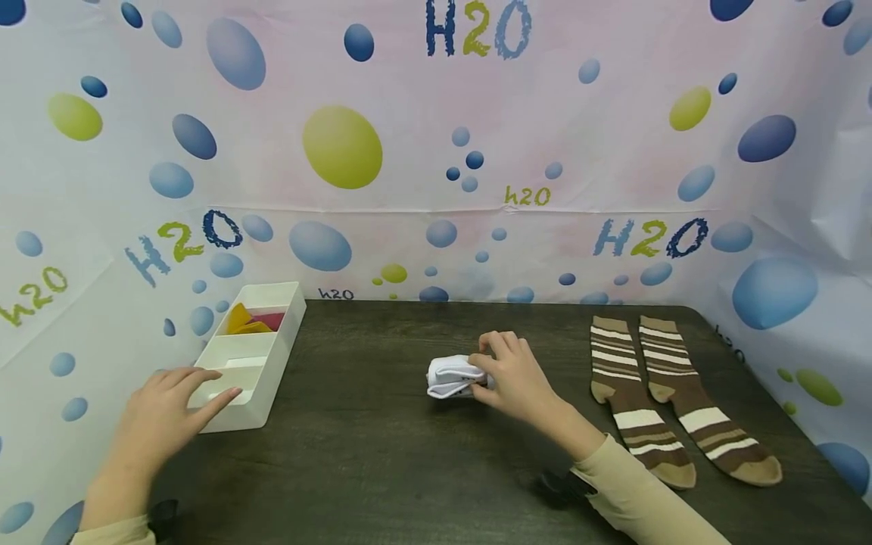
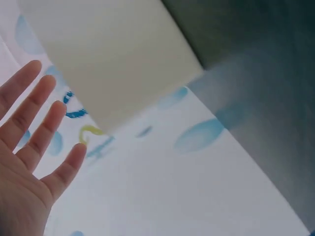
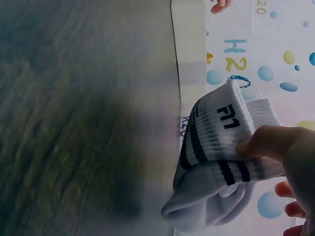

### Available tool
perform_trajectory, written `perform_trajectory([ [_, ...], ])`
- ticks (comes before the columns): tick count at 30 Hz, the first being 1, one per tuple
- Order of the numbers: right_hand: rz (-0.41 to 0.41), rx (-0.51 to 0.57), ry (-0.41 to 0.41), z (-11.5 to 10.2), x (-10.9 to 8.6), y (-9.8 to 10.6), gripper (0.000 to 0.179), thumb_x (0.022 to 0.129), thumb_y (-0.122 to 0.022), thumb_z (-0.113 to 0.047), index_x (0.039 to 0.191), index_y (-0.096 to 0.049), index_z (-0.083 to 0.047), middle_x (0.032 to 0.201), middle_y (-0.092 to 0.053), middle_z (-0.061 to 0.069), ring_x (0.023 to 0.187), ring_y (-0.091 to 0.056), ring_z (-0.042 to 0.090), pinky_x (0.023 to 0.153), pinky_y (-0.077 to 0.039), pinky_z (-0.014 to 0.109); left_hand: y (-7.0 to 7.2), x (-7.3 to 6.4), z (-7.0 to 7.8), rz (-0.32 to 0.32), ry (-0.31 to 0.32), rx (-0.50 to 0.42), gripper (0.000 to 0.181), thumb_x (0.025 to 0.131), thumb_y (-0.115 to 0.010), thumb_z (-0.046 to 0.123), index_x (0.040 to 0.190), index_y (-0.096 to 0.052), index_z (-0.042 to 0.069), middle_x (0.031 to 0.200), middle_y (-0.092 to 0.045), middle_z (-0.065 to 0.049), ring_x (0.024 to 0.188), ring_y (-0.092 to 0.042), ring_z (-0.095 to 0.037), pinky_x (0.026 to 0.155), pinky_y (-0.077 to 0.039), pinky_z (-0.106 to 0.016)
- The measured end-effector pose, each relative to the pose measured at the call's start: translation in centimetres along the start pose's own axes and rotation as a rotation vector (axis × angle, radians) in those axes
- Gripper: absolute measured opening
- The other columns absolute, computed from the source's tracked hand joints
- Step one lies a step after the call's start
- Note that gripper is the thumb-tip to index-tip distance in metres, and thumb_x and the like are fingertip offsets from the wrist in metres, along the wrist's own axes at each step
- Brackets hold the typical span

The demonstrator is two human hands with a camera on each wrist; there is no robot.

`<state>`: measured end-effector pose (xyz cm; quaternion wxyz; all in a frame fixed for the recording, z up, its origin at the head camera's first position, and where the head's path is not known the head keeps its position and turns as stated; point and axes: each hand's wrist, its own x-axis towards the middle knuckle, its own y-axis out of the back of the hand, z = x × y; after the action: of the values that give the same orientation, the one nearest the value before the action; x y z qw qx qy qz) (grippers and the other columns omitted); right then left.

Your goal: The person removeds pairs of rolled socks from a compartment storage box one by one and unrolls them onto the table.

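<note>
Frame centre: your right hand (image 1: 516, 378) pinches the folded white sock bundle (image 1: 450, 376); a slack thumb might let it unroll. Lower left: your left hand (image 1: 158, 415) spread, empty, near the white box (image 1: 278, 371).

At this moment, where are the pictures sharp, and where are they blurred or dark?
Head view: striped socks look sharp, with a shadow beneath the white sock bundle; left wrist: the white box has a blurred lower edge; right wrist: dark, smeared tabletop.

Dark wood-grain worktop (image 1: 354, 454): white rectangular compartmented box (image 1: 275, 375) far left, two brown-tan-white striped knit socks (image 1: 695, 405) flat right.
</note>
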<state>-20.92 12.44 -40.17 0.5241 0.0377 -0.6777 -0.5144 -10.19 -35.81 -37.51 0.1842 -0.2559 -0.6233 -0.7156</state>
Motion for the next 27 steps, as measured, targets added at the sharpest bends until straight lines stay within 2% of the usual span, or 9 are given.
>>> perform_trajectory([
  [5, -0.022, -0.062, -0.013, 0.5, -0.5, -0.2, 0.028, 0.072, -0.083, -0.028, 0.096, -0.072, -0.019, 0.107, -0.055, 0.006, 0.093, -0.048, 0.024, 0.069, -0.032, 0.033, 0.0, 0.8, 1.9, 0.104, -0.114, -0.023, 0.043, 0.067, -0.084, 0.037, 0.094, -0.073, 0.006, 0.094, -0.071, -0.018, 0.09, -0.062, -0.04, 0.077, -0.047, -0.059],
  [7, -0.04, -0.084, -0.017, 0.7, -0.6, -0.4, 0.028, 0.072, -0.083, -0.029, 0.096, -0.072, -0.019, 0.107, -0.055, 0.006, 0.094, -0.048, 0.024, 0.07, -0.033, 0.034, 0.0, 1.1, 2.8, 0.137, -0.168, -0.038, 0.044, 0.072, -0.08, 0.044, 0.093, -0.073, 0.005, 0.092, -0.072, -0.016, 0.089, -0.063, -0.038, 0.077, -0.048, -0.057],
  [9, -0.055, -0.1, -0.017, 0.8, -0.8, -0.5, 0.027, 0.073, -0.082, -0.029, 0.096, -0.072, -0.02, 0.107, -0.055, 0.006, 0.094, -0.048, 0.024, 0.07, -0.035, 0.034, 0.0, 1.4, 3.7, 0.174, -0.231, -0.046, 0.052, 0.081, -0.07, 0.055, 0.092, -0.074, 0.004, 0.09, -0.072, -0.015, 0.087, -0.064, -0.036, 0.075, -0.049, -0.055],
  [11, -0.073, -0.108, -0.017, 0.9, -0.8, -0.5, 0.027, 0.073, -0.082, -0.031, 0.096, -0.071, -0.02, 0.106, -0.055, 0.005, 0.094, -0.048, 0.024, 0.071, -0.036, 0.035, 0.0, 1.8, 4.7, 0.207, -0.292, -0.051, 0.065, 0.089, -0.054, 0.065, 0.091, -0.074, 0.004, 0.088, -0.072, -0.013, 0.085, -0.064, -0.034, 0.073, -0.05, -0.054],
  [13, -0.095, -0.111, -0.014, 1.0, -0.9, -0.5, 0.029, 0.073, -0.083, -0.034, 0.096, -0.071, -0.021, 0.106, -0.055, 0.005, 0.095, -0.047, 0.023, 0.073, -0.037, 0.035, 0.0, 2.1, 5.9, 0.222, -0.339, -0.056, 0.074, 0.093, -0.04, 0.07, 0.09, -0.073, 0.004, 0.086, -0.072, -0.012, 0.084, -0.065, -0.032, 0.072, -0.051, -0.053],
  [19, -0.212, -0.091, -0.012, 1.3, -1.0, 0.1, 0.041, 0.071, -0.085, -0.04, 0.104, -0.066, -0.023, 0.107, -0.052, 0.002, 0.098, -0.045, 0.022, 0.077, -0.039, 0.038, 0.1, 3.0, 9.2, 0.172, -0.394, -0.054, 0.077, 0.093, -0.033, 0.072, 0.091, -0.074, 0.008, 0.089, -0.072, -0.009, 0.091, -0.064, -0.032, 0.081, -0.049, -0.055],
  [27, -0.306, -0.009, 0.008, 2.1, -1.3, 0.8, 0.048, 0.074, -0.082, -0.046, 0.111, -0.063, -0.023, 0.112, -0.055, 0.003, 0.101, -0.049, 0.023, 0.078, -0.041, 0.04, -0.5, 4.8, 12.5, 0.133, -0.478, -0.102, 0.069, 0.095, -0.035, 0.069, 0.096, -0.074, 0.012, 0.094, -0.071, -0.003, 0.096, -0.062, -0.026, 0.085, -0.047, -0.051],
])
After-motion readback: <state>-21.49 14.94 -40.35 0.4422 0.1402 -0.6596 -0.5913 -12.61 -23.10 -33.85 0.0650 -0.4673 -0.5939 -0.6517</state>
